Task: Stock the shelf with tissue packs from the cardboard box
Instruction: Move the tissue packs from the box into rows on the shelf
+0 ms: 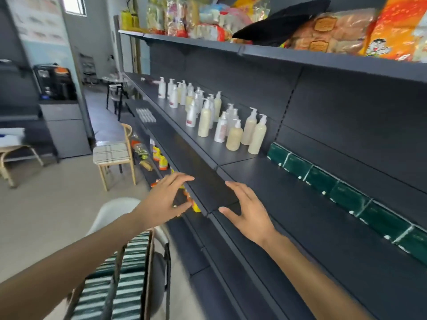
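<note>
Left hand (165,199): empty, fingers straight and spread, thumb apart from them, held in the air just off the front edge of the shelf (288,227).
Right hand (248,210): empty too, fingers straight and a little splayed, over the front part of the shelf — I cannot tell if it touches the board.
Hands together: near each other, palms turned inward, a gap between them and nothing in it.
Packs (346,195): dark green tissue packs in one row along the back wall of the shelf, beyond the right hand and running off to its right, each touching the next.
Box (129,273): open cardboard box below the left forearm, on a chair (120,211), filled with green-and-white striped packs standing on edge.
Bottles (219,121): white and cream pump bottles in a cluster on the same shelf level, ahead of both hands and well beyond them.
Top shelf (254,48): above the hands, heaped with snack bags (332,31) in clear, orange and yellow wrap, a black cloth lying over some.
Lower shelves: under the left hand, orange and yellow packets (159,158).
Room: to the left of the left hand a pale floor, a wooden chair with a checked cushion (112,153), a grey cabinet with a dark machine (54,82) on it, and a window up high.
Writing: a cartoon figure on one orange bag — labels elsewhere too blurred to read.
</note>
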`<move>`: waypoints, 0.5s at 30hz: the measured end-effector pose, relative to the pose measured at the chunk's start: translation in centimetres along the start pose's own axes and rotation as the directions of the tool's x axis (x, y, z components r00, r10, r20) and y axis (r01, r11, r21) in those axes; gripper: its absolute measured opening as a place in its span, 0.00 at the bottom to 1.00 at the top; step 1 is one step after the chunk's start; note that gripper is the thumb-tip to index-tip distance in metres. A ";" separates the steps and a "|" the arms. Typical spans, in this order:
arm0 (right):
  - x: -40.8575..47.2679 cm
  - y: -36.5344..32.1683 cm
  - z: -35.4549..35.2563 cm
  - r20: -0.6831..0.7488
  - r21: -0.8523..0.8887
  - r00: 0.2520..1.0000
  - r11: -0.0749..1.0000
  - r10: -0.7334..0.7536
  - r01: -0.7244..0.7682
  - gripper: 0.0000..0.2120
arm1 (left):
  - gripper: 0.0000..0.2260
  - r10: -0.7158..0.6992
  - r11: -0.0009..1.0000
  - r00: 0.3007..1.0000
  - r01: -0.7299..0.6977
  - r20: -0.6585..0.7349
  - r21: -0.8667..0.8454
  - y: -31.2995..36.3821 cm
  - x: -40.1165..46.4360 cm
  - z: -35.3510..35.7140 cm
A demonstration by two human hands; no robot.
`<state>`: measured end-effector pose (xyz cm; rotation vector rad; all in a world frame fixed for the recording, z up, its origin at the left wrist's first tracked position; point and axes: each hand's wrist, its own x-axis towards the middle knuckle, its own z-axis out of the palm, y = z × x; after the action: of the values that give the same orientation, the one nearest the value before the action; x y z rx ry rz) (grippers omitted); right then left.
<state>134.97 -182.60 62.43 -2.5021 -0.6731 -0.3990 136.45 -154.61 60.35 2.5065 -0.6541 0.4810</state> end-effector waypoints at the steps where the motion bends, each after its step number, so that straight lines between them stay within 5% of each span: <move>1: 0.9 -1.0 1.6 0.025 0.013 1.000 1.000 -0.009 0.008 0.31 | 0.27 -0.031 0.999 1.000 0.031 0.002 -0.009 -1.5 -1.3 -0.7; 15: 11.1 -7.0 21.9 0.317 0.183 0.926 0.971 -0.206 0.154 0.29 | 0.26 -0.479 0.873 0.877 0.479 -0.028 0.095 -17.9 -14.5 -3.2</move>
<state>143.66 -161.11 51.63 -2.3858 -1.0322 0.0215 133.37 -134.16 49.68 2.6338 0.0124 0.3346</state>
